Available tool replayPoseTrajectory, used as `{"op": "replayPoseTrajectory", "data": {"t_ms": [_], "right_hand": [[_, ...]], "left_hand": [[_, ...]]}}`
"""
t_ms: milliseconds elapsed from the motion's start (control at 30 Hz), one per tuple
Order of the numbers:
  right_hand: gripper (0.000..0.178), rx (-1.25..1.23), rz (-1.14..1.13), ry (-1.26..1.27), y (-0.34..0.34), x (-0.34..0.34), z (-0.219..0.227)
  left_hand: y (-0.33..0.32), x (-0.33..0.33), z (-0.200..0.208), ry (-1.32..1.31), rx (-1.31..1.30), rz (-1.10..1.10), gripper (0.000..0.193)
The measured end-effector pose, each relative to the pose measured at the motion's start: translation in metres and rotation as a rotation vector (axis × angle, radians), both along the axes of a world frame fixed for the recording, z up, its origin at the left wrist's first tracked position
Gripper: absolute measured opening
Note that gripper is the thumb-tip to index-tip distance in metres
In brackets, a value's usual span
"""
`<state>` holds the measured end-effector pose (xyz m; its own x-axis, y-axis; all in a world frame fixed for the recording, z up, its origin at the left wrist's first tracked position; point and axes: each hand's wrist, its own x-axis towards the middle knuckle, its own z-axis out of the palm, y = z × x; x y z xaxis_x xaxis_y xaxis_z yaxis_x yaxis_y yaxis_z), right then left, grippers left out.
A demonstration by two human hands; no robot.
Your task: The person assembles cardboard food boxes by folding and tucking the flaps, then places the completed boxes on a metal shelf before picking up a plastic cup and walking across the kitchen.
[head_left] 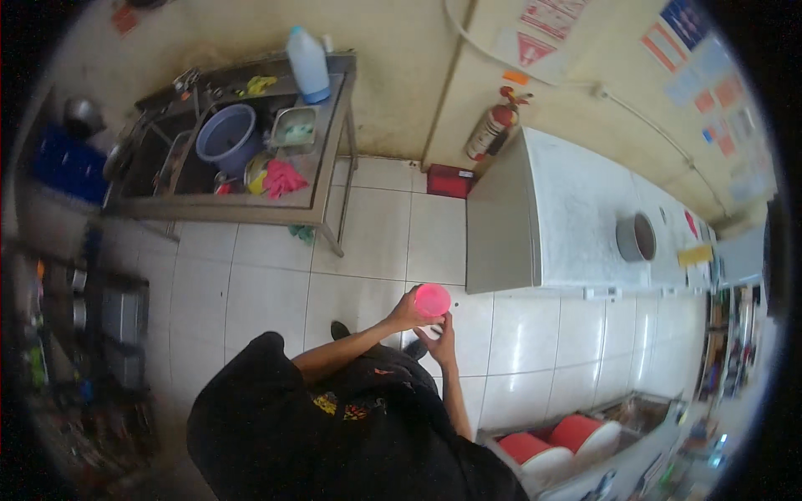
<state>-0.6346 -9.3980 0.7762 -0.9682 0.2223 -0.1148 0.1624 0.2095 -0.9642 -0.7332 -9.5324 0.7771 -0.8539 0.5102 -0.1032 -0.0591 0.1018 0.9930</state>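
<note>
In front of my body I hold a round pink container (433, 300), its circular top facing up. My left hand (404, 312) is closed around its left side. My right hand (441, 341) is just below it, with fingertips against the lower right edge and the thumb out to the left. The container's underside and part of the right hand's grip are hidden. Both forearms come out of black sleeves, and the hands are over the tiled floor (359, 292).
A steel sink (317, 200) at the far left holds a blue tub (226, 136), cloths and a large bottle (309, 67). At right, a white-topped chest (576, 200) bears a round metal pan (637, 237). A fire extinguisher (493, 129) hangs behind. Red-topped buckets (535, 455) stand lower right.
</note>
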Motion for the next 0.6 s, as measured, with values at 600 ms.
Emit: {"op": "replayPoseTrajectory", "data": {"t_ms": [600], "right_hand": [[0.039,-0.333,0.522,-0.199,-0.088,-0.160,-0.040]], "left_hand": [[-0.294,-0.081,0.000,-0.041,-0.019,0.630,0.074]]}}
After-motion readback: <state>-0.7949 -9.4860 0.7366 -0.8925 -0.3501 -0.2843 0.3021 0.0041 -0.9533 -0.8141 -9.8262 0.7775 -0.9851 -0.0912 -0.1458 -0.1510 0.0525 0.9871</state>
